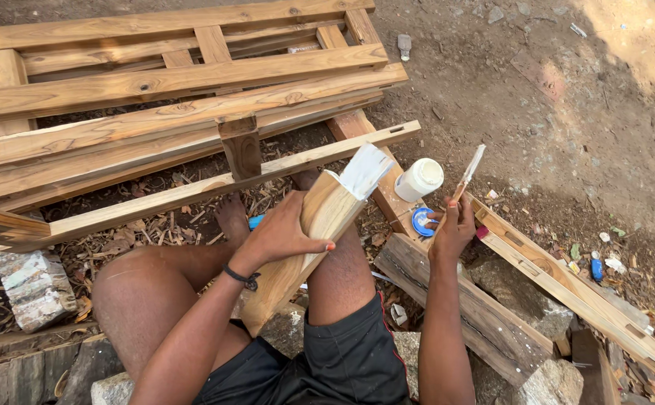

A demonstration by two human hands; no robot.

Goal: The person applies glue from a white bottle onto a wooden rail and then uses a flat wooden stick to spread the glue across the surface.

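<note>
My left hand (282,234) grips a thick wooden block (320,225) that leans up between my knees. Its upper end (365,169) is coated with white glue. My right hand (453,229) holds a thin flat stick (468,174) smeared white, raised to the right of the block. A white glue jar (420,180) lies tipped on a plank just left of the stick, and its blue lid (422,222) rests on the wood below it.
A wooden frame of long planks (170,82) lies ahead on the dirt. A mortised rail (567,281) runs to the lower right over a dark beam (485,315) and stones. Wood shavings and a concrete block (33,289) sit at left.
</note>
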